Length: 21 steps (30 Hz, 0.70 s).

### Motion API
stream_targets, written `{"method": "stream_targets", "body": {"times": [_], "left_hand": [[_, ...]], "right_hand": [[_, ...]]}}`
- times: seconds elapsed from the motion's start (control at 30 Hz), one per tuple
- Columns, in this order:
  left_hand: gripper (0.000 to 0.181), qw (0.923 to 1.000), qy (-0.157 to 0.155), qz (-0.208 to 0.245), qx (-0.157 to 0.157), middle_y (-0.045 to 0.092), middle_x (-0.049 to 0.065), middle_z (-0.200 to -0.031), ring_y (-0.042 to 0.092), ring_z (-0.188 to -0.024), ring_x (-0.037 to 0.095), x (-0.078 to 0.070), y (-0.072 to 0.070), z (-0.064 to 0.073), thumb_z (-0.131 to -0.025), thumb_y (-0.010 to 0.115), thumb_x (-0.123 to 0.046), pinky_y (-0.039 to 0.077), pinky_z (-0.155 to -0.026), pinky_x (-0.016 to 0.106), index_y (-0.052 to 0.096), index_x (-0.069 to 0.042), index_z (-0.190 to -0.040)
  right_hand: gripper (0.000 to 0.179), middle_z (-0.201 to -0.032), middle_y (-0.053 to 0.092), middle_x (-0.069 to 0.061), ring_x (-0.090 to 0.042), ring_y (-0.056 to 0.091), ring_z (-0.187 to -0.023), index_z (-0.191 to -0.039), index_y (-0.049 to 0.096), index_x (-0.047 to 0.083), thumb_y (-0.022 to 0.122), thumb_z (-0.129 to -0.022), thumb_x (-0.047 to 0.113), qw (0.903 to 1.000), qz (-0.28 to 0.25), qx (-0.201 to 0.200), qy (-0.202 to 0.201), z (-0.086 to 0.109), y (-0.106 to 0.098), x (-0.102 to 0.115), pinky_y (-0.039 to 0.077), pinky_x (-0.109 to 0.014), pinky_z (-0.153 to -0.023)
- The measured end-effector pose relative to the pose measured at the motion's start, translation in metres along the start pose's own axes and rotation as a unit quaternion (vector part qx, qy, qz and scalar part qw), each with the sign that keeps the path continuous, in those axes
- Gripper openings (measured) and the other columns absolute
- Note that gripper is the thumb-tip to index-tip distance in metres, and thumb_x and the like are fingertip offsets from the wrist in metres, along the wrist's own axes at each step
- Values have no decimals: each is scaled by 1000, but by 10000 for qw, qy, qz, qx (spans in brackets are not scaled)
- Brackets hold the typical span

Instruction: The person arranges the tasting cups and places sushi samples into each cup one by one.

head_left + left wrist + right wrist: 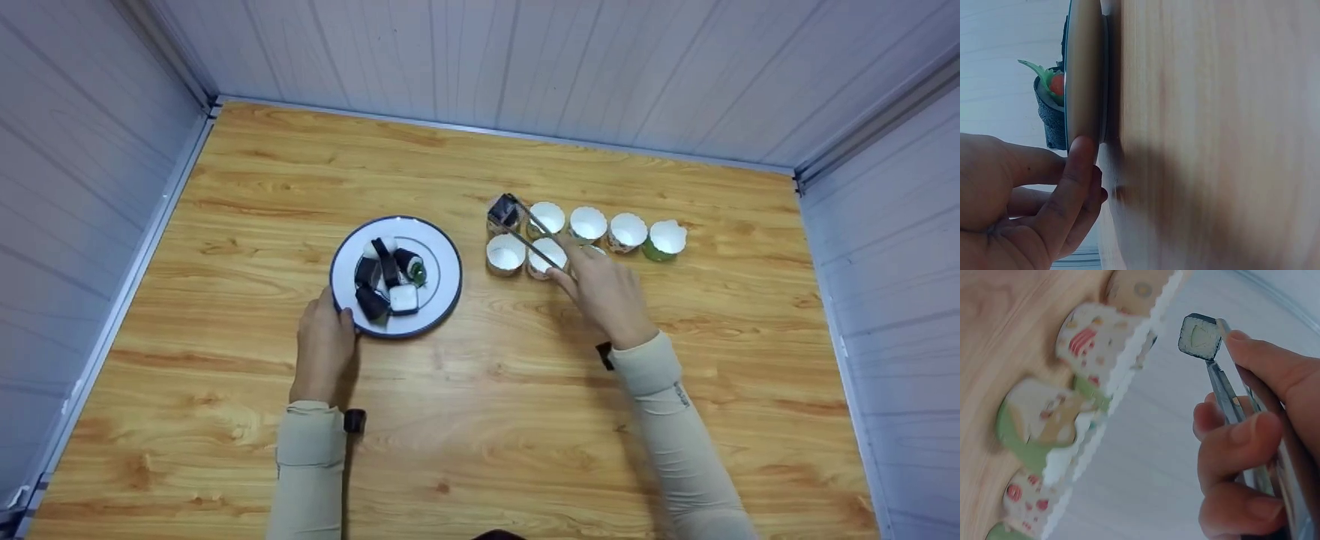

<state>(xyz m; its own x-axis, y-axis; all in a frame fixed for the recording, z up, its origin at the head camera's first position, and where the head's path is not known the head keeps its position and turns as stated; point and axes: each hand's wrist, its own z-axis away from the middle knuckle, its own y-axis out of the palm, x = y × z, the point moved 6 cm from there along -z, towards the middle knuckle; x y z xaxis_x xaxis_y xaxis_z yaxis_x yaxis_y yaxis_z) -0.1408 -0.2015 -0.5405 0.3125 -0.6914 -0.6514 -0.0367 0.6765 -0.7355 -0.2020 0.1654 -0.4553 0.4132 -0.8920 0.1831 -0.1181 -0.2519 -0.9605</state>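
My left hand (pixel 322 349) grips the near left rim of a white, blue-edged plate (pixel 444 289), fingers at its edge. Several sushi pieces lie grouped on the plate, including a white-topped one (pixel 403 298) and a dark seaweed-wrapped roll (pixel 1050 121) with green and orange filling. My right hand (pixel 611 292) holds metal tongs (pixel 1224 391). Their tips pinch a square sushi roll (pixel 1200 337) with a green centre. From the head view, this roll is over the leftmost paper cup of the back row, largely covering it; in the right wrist view it appears above the rims.
Paper baking cups with patterned sides (pixel 1100 343) and white insides stand in two rows right of the plate. The rightmost cup (pixel 666 237) is green outside. Pale panels (pixel 480 67) wall the wooden table (pixel 465 442) at the back and both sides.
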Motion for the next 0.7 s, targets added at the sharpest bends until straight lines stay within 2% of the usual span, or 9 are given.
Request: {"method": "stream_targets", "body": {"times": [0.1, 0.23, 0.43, 0.5, 0.63, 0.7], "left_hand": [[47, 10000, 14, 30, -4, 50, 33, -133, 49, -124, 45, 0, -1, 1, -104, 45, -4, 41, -107, 53, 36, 9, -148], [47, 10000, 68, -13, -2, 51, 34, -131, 49, -123, 46, 0, -1, 1, -104, 45, -4, 41, -106, 53, 36, 11, -147], [47, 10000, 99, 9, -5, 51, 34, -130, 49, -122, 46, 3, -1, 1, -104, 46, -5, 41, -106, 55, 36, 11, -147], [47, 9999, 117, 34, -17, 51, 35, -130, 49, -123, 47, 3, -1, 1, -103, 47, -4, 40, -105, 55, 36, 12, -147], [48, 10000, -1, 64, 31, 50, 34, -132, 47, -125, 46, 3, -1, 0, -104, 46, -4, 39, -107, 55, 35, 12, -148], [48, 9999, -60, 57, 78, 49, 34, -133, 47, -126, 45, 2, -1, -1, -104, 46, -5, 39, -107, 54, 34, 10, -148]], "right_hand": [[55, -95, 69, -16, -25, 50, -50, -146, 52, 19, 63, -98, 42, 9999, 9, -52, 125, 3, -3, -10, 40, -39, -40], [54, -99, 70, -18, -31, 57, -55, -143, 56, 15, 66, -96, 40, 9993, 22, -138, 352, 7, -4, -23, 45, -46, -44], [56, -114, 68, -21, -41, 65, -70, -142, 55, 12, 66, -96, 42, 9968, -32, 9, 802, 15, 1, -42, 51, -56, -55], [57, -112, 69, -21, -41, 64, -70, -143, 54, 13, 67, -96, 42, 9958, -49, 40, 911, 16, 3, -46, 51, -56, -55], [56, -90, 67, -19, -34, 59, -61, -142, 55, 14, 67, -95, 43, 9951, -19, 70, 989, 18, 8, -50, 47, -51, -49], [54, -85, 65, -17, -33, 57, -59, -140, 56, 14, 66, -96, 43, 9950, -5, 126, 995, 18, 11, -52, 47, -50, -48]]}}
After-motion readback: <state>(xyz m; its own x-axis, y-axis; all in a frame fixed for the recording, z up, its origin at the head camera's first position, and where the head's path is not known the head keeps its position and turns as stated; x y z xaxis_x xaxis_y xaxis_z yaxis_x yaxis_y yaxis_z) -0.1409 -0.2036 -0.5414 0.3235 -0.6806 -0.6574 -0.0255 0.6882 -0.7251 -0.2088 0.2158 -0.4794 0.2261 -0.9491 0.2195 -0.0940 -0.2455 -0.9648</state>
